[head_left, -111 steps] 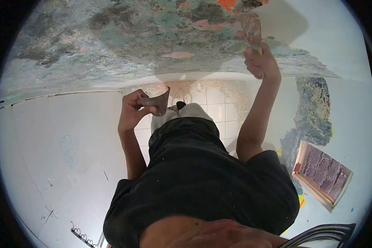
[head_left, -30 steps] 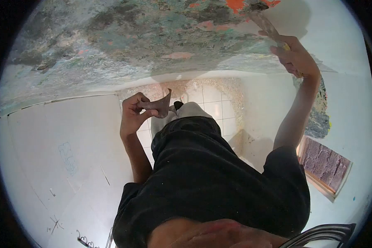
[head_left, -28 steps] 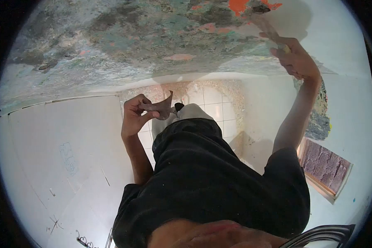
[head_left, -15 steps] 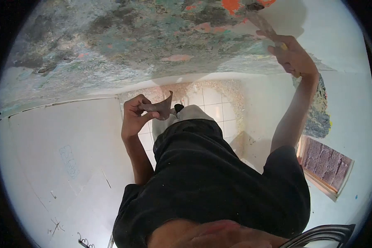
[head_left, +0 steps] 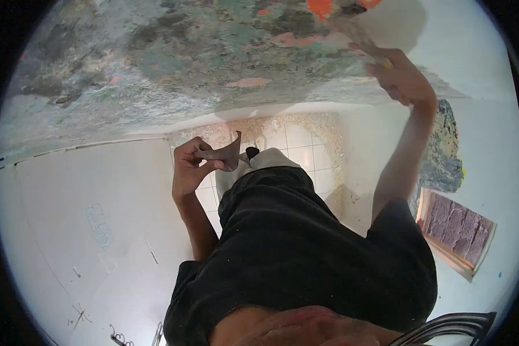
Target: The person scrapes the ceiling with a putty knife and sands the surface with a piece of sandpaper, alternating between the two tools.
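By patchy wall (head_left: 184, 69): left fingers (head_left: 214, 165) pinch curved plate (head_left: 230, 156); right fingers (head_left: 391, 90) grip blurred scraper (head_left: 362, 39). Framed opening (head_left: 455, 228); blue scrawl (head_left: 98, 226), unreadable.

Nothing I can actually read here tbh. There's some blue scribble (head_left: 98, 226) on the white panel (head_left: 57, 196) over on the left, plus a dark star-like mark (head_left: 80, 315), but no legible letters or numbers.
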`<move>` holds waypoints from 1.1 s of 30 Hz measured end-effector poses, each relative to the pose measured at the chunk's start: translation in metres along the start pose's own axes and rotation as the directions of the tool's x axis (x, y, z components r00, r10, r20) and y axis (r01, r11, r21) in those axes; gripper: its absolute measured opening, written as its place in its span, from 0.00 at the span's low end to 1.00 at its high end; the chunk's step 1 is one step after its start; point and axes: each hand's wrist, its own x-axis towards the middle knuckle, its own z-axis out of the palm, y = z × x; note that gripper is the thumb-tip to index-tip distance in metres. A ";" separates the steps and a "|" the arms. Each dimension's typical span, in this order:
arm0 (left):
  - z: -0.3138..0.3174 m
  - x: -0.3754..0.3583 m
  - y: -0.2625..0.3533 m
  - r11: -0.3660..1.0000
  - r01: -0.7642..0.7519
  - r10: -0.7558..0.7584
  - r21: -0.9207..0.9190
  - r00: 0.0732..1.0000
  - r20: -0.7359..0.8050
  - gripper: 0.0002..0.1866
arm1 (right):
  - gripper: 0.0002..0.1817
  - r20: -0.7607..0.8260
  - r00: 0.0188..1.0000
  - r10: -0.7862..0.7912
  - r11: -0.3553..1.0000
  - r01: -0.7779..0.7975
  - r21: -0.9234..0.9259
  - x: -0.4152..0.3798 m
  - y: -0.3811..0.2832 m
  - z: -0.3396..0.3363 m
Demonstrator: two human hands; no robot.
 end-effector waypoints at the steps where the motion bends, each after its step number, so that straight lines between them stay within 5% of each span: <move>1: -0.004 0.000 -0.002 1.000 -0.010 0.010 -0.008 1.000 -0.016 0.14 | 0.24 0.028 1.000 -0.006 0.999 0.005 0.035 0.000 0.001 -0.001; 5: 0.002 0.001 -0.003 0.999 0.018 -0.019 -0.035 1.000 -0.009 0.14 | 0.23 -0.015 0.997 0.072 0.997 -0.071 0.022 -0.006 -0.005 -0.001; 8: 0.002 0.007 -0.002 1.000 0.010 -0.010 0.002 1.000 0.024 0.14 | 0.24 0.021 0.999 -0.040 0.996 0.038 0.077 -0.007 0.008 -0.007; 11: 0.003 0.009 0.005 0.999 0.016 -0.018 0.038 0.999 0.044 0.14 | 0.24 0.102 0.994 -0.040 0.999 0.041 -0.003 0.019 0.000 0.020; 12: 0.006 0.014 0.007 0.999 0.011 -0.014 0.042 0.999 0.053 0.14 | 0.23 0.017 0.999 -0.041 0.993 0.043 -0.112 0.024 -0.002 0.033; 15: 0.000 0.013 0.003 0.998 -0.017 0.014 0.053 0.999 0.040 0.14 | 0.23 -0.020 1.000 0.016 0.997 -0.015 0.076 0.021 0.003 0.038; 19: -0.007 0.008 0.001 0.996 0.006 -0.007 0.087 1.000 0.004 0.15 | 0.26 -0.178 0.979 -0.097 0.822 0.180 0.540 0.001 0.036 0.061; 20: -0.007 0.005 0.002 0.996 0.012 -0.011 0.083 1.000 -0.008 0.15 | 0.29 -0.128 0.958 -0.257 0.744 0.281 0.606 -0.005 0.037 0.063; 23: -0.008 0.001 0.007 0.997 0.029 -0.027 0.072 0.999 -0.034 0.15 | 0.29 -0.261 0.900 -0.349 0.439 0.403 0.803 -0.013 0.057 0.082; 28: -0.005 0.001 0.010 0.995 0.065 -0.064 0.071 0.998 -0.019 0.14 | 0.25 -0.482 0.817 -0.317 0.350 0.573 0.741 -0.003 0.055 0.119; 33: 0.001 0.002 0.019 0.987 0.033 -0.037 0.156 0.999 0.019 0.14 | 0.26 -0.429 0.835 -0.346 0.293 0.530 0.796 0.021 0.056 0.130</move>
